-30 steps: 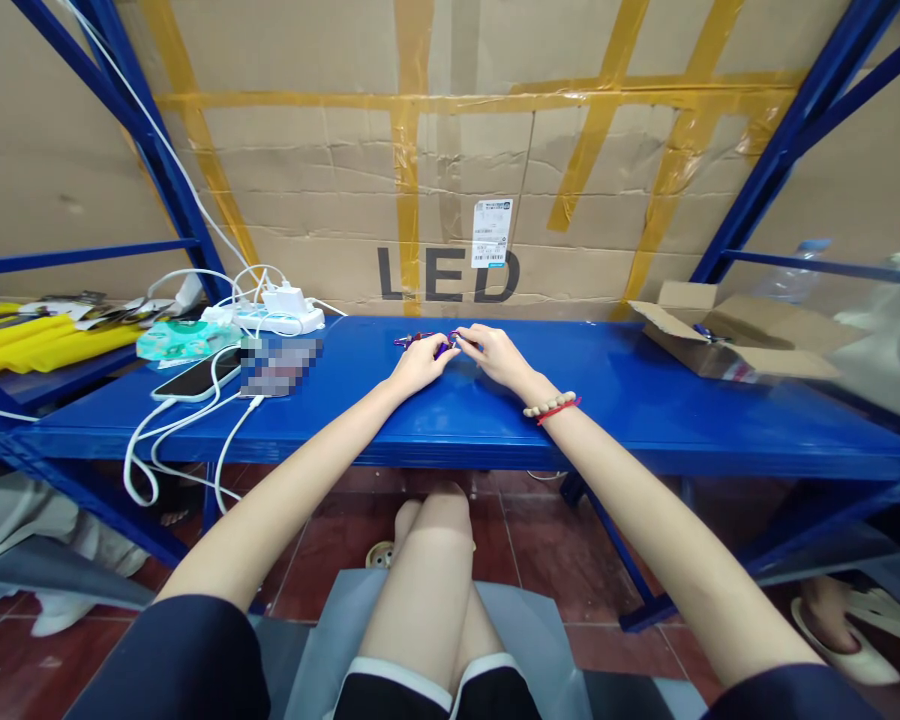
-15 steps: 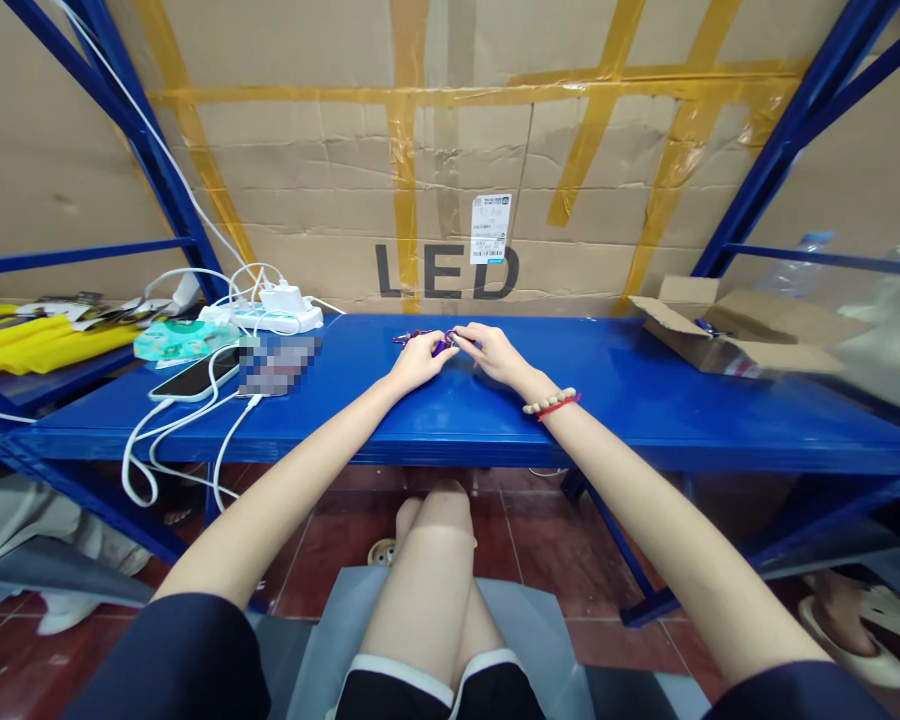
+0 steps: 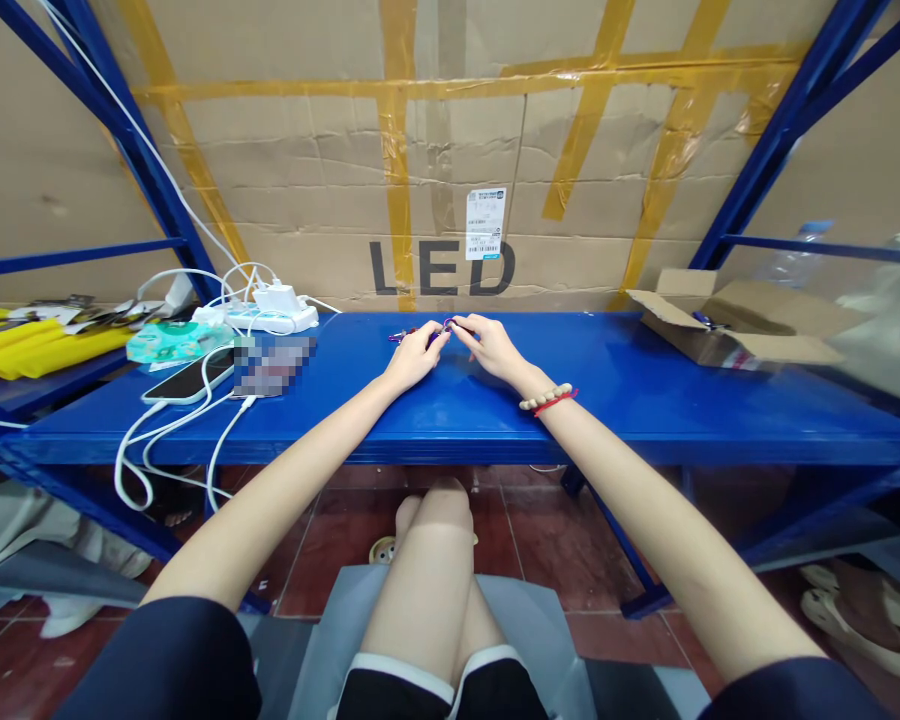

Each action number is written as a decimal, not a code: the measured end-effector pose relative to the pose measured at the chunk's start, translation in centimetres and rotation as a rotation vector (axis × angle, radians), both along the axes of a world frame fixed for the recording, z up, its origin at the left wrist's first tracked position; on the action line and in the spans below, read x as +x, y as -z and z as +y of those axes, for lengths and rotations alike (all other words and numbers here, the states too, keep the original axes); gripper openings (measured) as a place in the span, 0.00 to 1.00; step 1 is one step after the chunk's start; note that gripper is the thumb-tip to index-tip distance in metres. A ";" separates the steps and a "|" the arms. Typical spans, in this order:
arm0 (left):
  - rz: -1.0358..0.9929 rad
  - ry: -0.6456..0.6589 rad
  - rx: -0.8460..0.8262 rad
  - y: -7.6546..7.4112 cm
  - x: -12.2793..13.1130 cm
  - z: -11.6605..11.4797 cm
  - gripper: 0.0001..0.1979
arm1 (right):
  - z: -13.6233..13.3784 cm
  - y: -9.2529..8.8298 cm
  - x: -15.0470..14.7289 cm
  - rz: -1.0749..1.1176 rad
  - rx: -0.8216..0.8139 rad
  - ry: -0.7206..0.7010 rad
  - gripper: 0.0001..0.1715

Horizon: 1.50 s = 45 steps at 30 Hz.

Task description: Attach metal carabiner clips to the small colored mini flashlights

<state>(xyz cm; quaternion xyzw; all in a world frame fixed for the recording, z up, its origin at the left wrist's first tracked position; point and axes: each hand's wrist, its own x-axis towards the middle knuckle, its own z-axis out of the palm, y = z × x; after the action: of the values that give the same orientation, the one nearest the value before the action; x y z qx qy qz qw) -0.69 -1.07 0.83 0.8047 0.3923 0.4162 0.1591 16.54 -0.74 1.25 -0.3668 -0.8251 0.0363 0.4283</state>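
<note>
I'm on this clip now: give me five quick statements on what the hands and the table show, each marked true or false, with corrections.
1. The left hand and right hand are both at a small purple item. True.
2. The beaded bracelet is on the left wrist. False: it is on the right wrist.
3. The open cardboard box sits on the blue table, to the right of both hands. True.
4. The black-screened phone lies inside that box. False: it lies on the table, left of the hands.
5. The large letters on the cardboard behind the table read "BOX". False: they read "LED".
</note>
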 end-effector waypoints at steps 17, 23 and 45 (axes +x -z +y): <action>0.070 -0.022 0.067 0.1 0.1 0.5 0.09 | -0.3 0.0 -0.2 0.009 -0.064 0.000 0.27; 0.077 0.004 0.028 0.3 0.0 0.6 0.13 | -0.4 -0.1 -0.1 -0.006 -0.054 -0.024 0.23; 0.153 0.030 -0.029 0.4 0.1 0.6 0.18 | 0.0 0.2 0.0 -0.103 0.029 0.063 0.21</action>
<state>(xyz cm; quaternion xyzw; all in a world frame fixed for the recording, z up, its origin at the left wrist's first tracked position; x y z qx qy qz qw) -0.56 -0.47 0.46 0.8375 0.3974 0.3453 0.1465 16.51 -0.74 1.07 -0.3879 -0.8344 -0.0079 0.3914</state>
